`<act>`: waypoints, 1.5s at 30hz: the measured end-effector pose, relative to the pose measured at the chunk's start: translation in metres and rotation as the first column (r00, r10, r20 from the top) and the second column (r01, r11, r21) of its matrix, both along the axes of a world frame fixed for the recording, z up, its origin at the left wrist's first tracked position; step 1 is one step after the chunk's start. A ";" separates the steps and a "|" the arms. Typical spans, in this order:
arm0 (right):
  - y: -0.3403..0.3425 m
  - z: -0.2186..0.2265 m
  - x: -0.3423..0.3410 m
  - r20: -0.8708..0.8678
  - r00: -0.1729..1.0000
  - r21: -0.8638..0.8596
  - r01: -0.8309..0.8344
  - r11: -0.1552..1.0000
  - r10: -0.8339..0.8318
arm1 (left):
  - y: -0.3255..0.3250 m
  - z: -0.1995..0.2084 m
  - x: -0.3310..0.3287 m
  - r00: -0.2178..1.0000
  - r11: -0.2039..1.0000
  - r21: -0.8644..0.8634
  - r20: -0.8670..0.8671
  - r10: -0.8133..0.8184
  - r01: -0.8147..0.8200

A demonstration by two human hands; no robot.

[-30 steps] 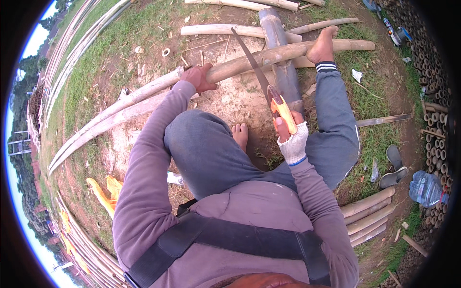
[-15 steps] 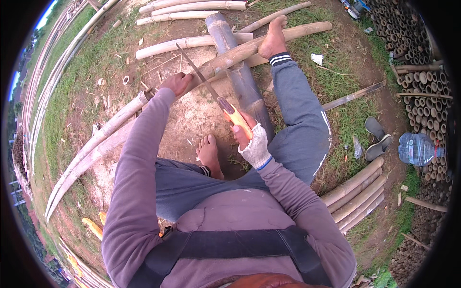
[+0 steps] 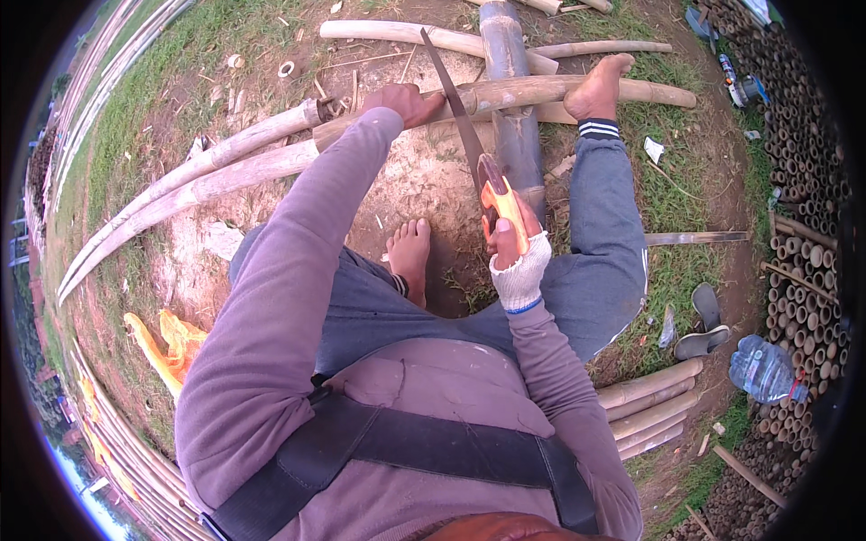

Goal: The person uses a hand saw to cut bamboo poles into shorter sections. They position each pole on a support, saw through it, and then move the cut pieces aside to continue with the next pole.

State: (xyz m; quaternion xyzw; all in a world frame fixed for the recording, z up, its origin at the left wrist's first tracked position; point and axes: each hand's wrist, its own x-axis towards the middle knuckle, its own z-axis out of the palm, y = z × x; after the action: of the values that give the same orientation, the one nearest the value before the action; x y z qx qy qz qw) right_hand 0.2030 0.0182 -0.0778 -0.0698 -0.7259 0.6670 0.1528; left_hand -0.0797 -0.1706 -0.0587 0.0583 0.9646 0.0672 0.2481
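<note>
My left hand (image 3: pixel 408 105) is closed over a tan bamboo pole (image 3: pixel 519 94), just left of the saw blade. A thumb or finger reaches along the pole toward the blade. In a white fingerless glove, my right hand (image 3: pixel 518 242) grips the orange handle of a handsaw (image 3: pixel 468 135). The dark blade lies across the pole, its tip pointing away from me. Whether a cut has opened under it I cannot tell. My bare right foot (image 3: pixel 599 87) presses on the pole right of the blade. A thick dark bamboo log (image 3: pixel 518 153) lies crosswise beneath the pole.
Long pale bamboo (image 3: pixel 207 180) stretches left. My other foot (image 3: pixel 409 257) stands on the dirt. At right are sandals (image 3: pixel 704 326), a clear plastic jug (image 3: pixel 763 370), cut poles (image 3: pixel 651 397) and stacked bamboo pieces (image 3: pixel 803 298). Orange plastic (image 3: pixel 177 344) lies at lower left.
The whole view has turned, so the dark log now looks nearly upright and the pole more level. Both hands keep their holds; saw and pole look little changed relative to each other.
</note>
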 end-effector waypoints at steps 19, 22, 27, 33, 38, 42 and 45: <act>-0.013 -0.003 -0.072 -0.004 1.000 0.018 -0.031 0.999 0.031 | -0.004 -0.015 -0.002 0.985 0.991 -0.059 -0.122 -0.123 0.117; 0.004 0.027 -0.007 0.074 0.997 -0.103 0.016 0.995 -0.009 | 0.029 -0.008 -0.008 0.974 0.979 -0.024 -0.101 -0.203 0.201; 0.029 0.040 0.083 0.242 0.957 -0.068 -0.147 0.987 0.159 | -0.012 -0.011 0.003 0.995 0.996 0.031 -0.056 -0.084 0.086; -0.011 -0.001 -0.055 -0.011 0.999 0.137 -0.040 0.990 0.042 | -0.006 -0.009 -0.003 0.997 0.996 0.046 -0.006 -0.077 0.077; -0.012 0.003 -0.062 0.091 0.995 -0.132 -0.023 0.991 0.035 | -0.056 0.027 -0.016 0.962 0.942 -0.198 0.082 -0.259 0.271; -0.009 -0.004 -0.050 0.062 0.992 0.090 -0.120 0.989 0.114 | -0.117 0.052 0.007 0.947 0.924 -0.211 0.092 -0.307 0.320; -0.014 -0.006 -0.051 0.021 0.996 -0.234 -0.076 0.969 0.083 | -0.134 0.024 0.033 0.976 0.982 -0.030 0.122 -0.181 0.186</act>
State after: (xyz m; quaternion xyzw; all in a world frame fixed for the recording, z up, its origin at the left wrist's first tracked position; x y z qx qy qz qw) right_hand 0.1517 0.0039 -0.0839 -0.0684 -0.6471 0.7520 0.1057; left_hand -0.0464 -0.3051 -0.0349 0.1378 0.9398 0.0275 0.3114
